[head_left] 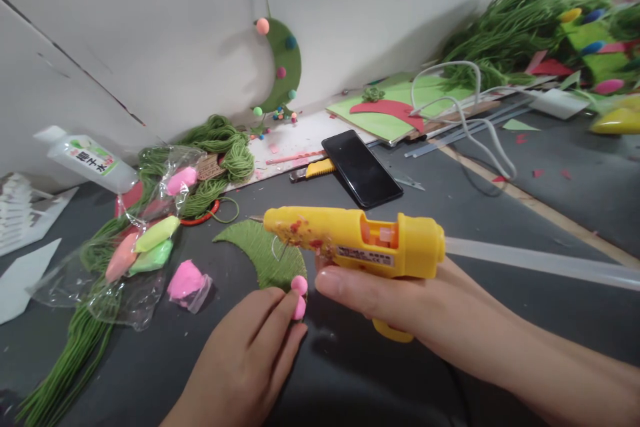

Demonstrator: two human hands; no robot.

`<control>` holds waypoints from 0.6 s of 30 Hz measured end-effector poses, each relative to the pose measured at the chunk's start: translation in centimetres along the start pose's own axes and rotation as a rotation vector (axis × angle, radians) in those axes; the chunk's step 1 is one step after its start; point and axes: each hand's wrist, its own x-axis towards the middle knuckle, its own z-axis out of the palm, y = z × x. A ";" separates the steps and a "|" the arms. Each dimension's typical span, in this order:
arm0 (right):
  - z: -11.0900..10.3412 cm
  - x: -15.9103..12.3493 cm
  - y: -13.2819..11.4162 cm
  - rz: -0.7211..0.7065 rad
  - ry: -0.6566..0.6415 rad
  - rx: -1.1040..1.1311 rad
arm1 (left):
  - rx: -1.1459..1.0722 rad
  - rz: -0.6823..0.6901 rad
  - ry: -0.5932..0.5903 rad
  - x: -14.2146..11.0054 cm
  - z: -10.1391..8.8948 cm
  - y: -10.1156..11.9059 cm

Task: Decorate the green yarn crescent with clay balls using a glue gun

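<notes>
My right hand (395,297) is wrapped around the handle of a yellow hot glue gun (315,233). The gun points left, a clear glue stick (540,263) sticks out of its back, and red smears mark its front. Below the nozzle, a crescent wrapped in green yarn (273,253) lies on the dark table. My left hand (245,353) is closed at the crescent's lower end, pinching a pink ball (299,309). Another pink ball (299,285) sits just above it, against the crescent's edge. The fingers partly hide the lower tip.
A finished-looking green crescent (287,70) with coloured balls hangs on the wall. Behind the gun lie a phone (363,167) and a yellow cutter (320,169). Bagged clay (155,240), pink clay (187,282), green yarn (75,353) and a bottle (93,160) are left; a white cable (480,127) loops right.
</notes>
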 end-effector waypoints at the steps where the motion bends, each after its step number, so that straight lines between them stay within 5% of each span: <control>1: -0.1 -0.1 0.1 0.010 0.012 -0.010 | -0.002 -0.004 0.013 -0.2 -0.1 -0.1; 8: -0.5 -0.1 0.7 0.039 0.067 -0.050 | 0.016 -0.045 0.045 -0.8 -1.2 -1.2; 11: -0.6 0.6 0.5 0.065 0.089 -0.058 | -0.013 -0.312 0.017 -0.4 -1.9 -1.9; 14: -0.4 1.5 0.5 0.097 0.115 -0.071 | -0.172 -0.631 -0.160 0.2 -2.1 -2.2; 18: 0.0 2.4 1.4 0.142 0.106 -0.062 | -0.325 -0.763 -0.211 0.7 -1.4 -1.8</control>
